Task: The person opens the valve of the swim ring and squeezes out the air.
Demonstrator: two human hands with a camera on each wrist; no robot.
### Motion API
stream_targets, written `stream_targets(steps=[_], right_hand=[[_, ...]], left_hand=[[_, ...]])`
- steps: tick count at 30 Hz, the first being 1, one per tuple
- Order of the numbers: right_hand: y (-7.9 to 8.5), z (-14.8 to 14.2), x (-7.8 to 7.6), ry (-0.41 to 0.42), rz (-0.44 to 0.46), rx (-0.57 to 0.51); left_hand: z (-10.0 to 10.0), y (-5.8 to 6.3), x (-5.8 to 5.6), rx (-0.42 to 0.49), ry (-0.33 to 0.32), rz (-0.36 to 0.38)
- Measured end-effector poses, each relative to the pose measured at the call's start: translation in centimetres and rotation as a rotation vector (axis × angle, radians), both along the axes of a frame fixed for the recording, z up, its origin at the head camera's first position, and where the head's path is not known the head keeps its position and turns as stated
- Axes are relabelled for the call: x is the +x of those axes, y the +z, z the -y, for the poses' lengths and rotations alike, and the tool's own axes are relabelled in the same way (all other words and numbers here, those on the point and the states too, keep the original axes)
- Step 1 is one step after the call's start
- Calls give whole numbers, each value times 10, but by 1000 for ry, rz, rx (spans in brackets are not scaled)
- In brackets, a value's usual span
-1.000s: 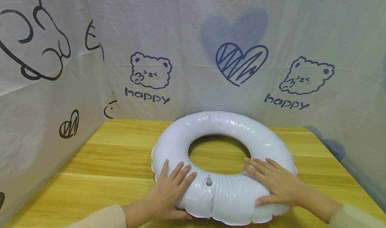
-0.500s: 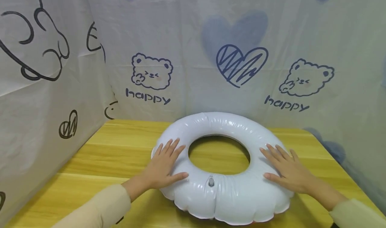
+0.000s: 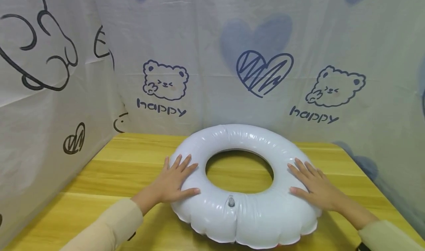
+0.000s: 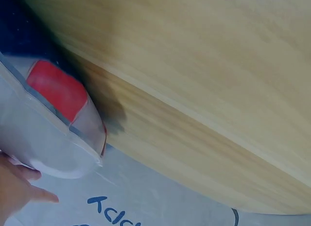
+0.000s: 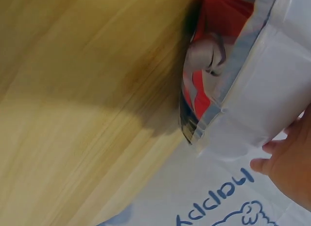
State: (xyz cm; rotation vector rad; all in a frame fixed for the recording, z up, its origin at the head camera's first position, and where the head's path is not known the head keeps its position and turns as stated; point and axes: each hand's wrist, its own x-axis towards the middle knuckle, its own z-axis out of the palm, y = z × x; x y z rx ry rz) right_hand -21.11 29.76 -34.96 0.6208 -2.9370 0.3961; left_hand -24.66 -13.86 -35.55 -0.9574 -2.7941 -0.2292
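Note:
An inflated white swim ring [image 3: 262,217] lies on the wood-grain table, its grey valve [image 3: 231,202] on the side nearest me. My left hand [image 3: 174,179] rests on the ring's left side with fingers spread. On its right side my right hand [image 3: 313,186] lies with straight fingers over the top. Both wrist views show the ring's underside printed in color: a red patch [image 4: 59,90] with dark blue in the left one, a red and grey picture [image 5: 206,53] in the right one. Part of my left hand [image 4: 17,187] and right hand [image 5: 291,163] shows at the frame edges.
The yellow table [image 3: 109,169] extends to both sides of the ring. White cloth [image 3: 212,96] printed with hearts, bears and writing hangs behind it, and another sheet [image 3: 43,133] hangs along the left. The ring's far side stands near the back cloth.
My left hand has moved left and away from me along the ring, off its front. My right hand has shifted outward to the right side. The ring stays nearly in place.

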Motion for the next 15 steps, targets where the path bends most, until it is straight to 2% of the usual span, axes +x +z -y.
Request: stream_targets(steps=[6,15], right_hand=[[0,-4,-12,10,6,-61],[4,-2,-25,-5,42,-53]], left_hand=[[-2,-3,5,-12,9,-46],[-6,-5,17,28,55,-53]])
